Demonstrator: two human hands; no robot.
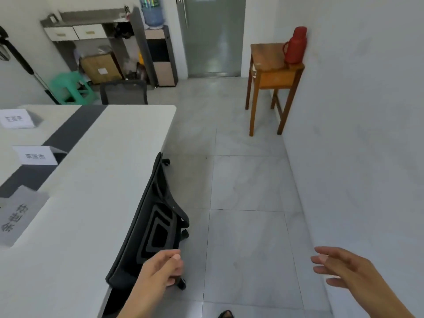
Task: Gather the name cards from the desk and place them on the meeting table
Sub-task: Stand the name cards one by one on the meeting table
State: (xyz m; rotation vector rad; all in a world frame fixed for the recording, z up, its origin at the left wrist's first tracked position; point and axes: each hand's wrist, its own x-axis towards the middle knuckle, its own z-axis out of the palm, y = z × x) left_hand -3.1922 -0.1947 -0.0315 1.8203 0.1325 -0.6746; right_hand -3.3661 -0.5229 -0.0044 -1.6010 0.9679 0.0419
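Observation:
Three white folded name cards stand on the meeting table at the left: one far, one in the middle, one near at the frame's left edge. My left hand hangs low beside the table's right edge, over a black chair back, fingers loosely curled with nothing in them. My right hand is out over the floor near the right wall, fingers spread, empty.
A black mesh chair is pushed against the table's right side. Another black chair stands at the far end. A wooden side table with a red thermos stands by the right wall. Grey tiled floor leads to a door.

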